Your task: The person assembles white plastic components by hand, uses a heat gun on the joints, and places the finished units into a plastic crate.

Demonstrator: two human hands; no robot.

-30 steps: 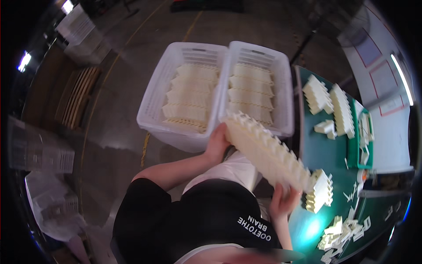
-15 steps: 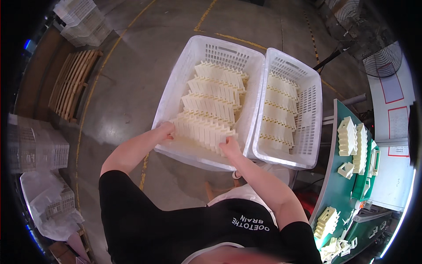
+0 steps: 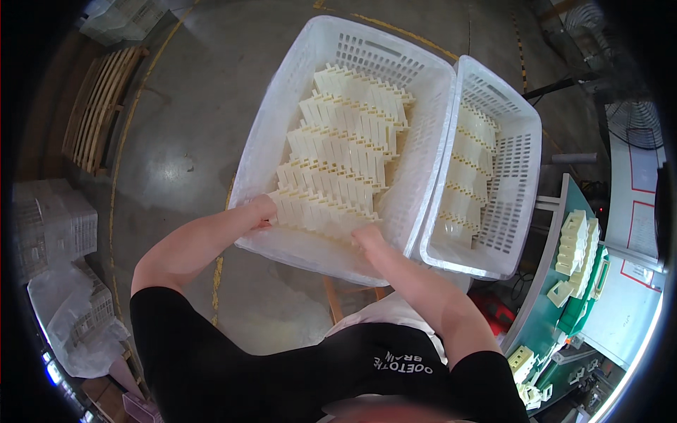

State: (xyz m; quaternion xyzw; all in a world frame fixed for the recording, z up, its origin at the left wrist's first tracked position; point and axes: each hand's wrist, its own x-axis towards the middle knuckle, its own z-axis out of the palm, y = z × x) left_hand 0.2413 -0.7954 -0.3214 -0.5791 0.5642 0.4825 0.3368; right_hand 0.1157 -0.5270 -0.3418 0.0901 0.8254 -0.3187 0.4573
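Observation:
Inside a white plastic crate (image 3: 257,151) lined with clear film, cream plastic parts stand in several slanted rows (image 3: 338,144). The nearest row of cream plastic parts (image 3: 321,211) is pressed between my two hands. My left hand (image 3: 264,210) closes on its left end, against the crate's near left side. At the row's right end, my right hand (image 3: 367,238) has its fingers curled against the last part. Both hands' fingertips are partly hidden. The row sits low in the crate, in front of the other rows.
A second white crate (image 3: 518,176) with similar rows adjoins on the right. Beyond it, a green-topped workbench (image 3: 543,296) carries stacked cream parts (image 3: 575,247) and a green tray (image 3: 589,303). A wooden pallet (image 3: 99,106) and wrapped crates (image 3: 60,218) stand left. A fan (image 3: 635,123) is at far right.
The nearest row has gone down into the crate with both hands on it, and its tops now line up behind with the other rows. The whole view has shifted slightly.

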